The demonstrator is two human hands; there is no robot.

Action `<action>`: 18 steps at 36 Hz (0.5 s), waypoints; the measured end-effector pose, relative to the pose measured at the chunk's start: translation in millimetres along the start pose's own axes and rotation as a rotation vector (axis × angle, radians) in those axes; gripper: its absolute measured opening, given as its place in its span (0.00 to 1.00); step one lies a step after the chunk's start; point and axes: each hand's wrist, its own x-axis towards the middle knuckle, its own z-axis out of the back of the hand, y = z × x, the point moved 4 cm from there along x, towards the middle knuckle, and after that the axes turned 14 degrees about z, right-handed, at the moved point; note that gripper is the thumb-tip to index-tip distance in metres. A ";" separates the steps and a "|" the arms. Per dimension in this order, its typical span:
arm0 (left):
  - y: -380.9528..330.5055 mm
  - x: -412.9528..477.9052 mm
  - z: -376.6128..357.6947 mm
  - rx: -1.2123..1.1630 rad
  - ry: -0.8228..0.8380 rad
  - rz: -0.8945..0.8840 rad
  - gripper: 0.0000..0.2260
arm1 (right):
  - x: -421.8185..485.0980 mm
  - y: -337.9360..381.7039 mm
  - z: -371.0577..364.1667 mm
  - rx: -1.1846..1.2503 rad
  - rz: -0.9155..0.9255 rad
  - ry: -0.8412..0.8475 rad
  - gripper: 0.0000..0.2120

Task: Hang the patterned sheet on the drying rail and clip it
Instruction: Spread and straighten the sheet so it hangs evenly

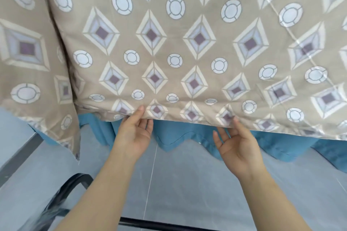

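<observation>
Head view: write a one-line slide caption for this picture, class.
Left hand and right hand set thumbs on the hanging sheet's lower hem, blue cloth behind.

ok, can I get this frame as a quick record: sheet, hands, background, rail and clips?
sheet: patterned sheet hanging, fills the upper frame
hands: left hand and right hand, palms up, thumbs on the lower hem, fingers loose below it
behind: blue cloth shows below the hem
floor: grey tiles
rail, clips: not in view
</observation>
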 end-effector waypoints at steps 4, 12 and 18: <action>-6.7 -14.2 9.1 -0.198 0.062 -0.003 0.12 | -5.2 15.1 10.0 0.139 0.057 -0.060 0.06; -34.1 -15.0 14.0 -0.199 0.087 -0.079 0.11 | -2.3 16.5 30.3 -0.017 0.068 -0.102 0.07; -25.1 -15.3 8.6 -0.100 0.183 -0.144 0.15 | -3.0 10.7 28.2 -0.082 0.075 -0.079 0.07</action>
